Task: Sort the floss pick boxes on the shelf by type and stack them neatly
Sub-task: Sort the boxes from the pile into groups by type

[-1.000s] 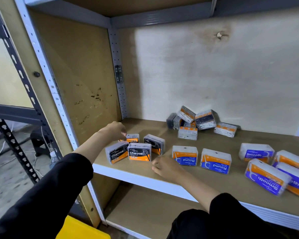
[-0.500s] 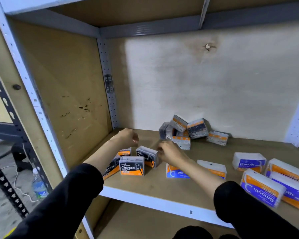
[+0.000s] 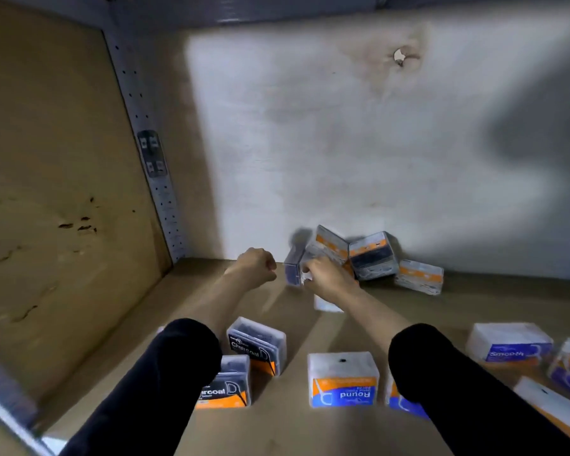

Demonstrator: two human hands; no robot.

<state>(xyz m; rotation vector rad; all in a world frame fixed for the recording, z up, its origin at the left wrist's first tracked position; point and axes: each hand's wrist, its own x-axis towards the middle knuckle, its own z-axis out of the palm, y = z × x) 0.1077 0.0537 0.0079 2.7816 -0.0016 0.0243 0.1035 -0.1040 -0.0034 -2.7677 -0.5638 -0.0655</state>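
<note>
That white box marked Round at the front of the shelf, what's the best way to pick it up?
Come from above and pinch the Round box front to back: thumb on the label face, fingers behind. Bare shelf lies before and behind it, while a neighbouring box crowds its right side, so that way probably offers little finger room.

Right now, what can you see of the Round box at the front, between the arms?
The Round box is a translucent white plastic case with a dark hole near its far edge and an orange-and-blue label, its lettering upside down from this view. It lies label up on the wooden shelf near the front. Neither the left hand nor the right hand touches it; a narrow gap separates it from the neighbouring box on its right.
</note>
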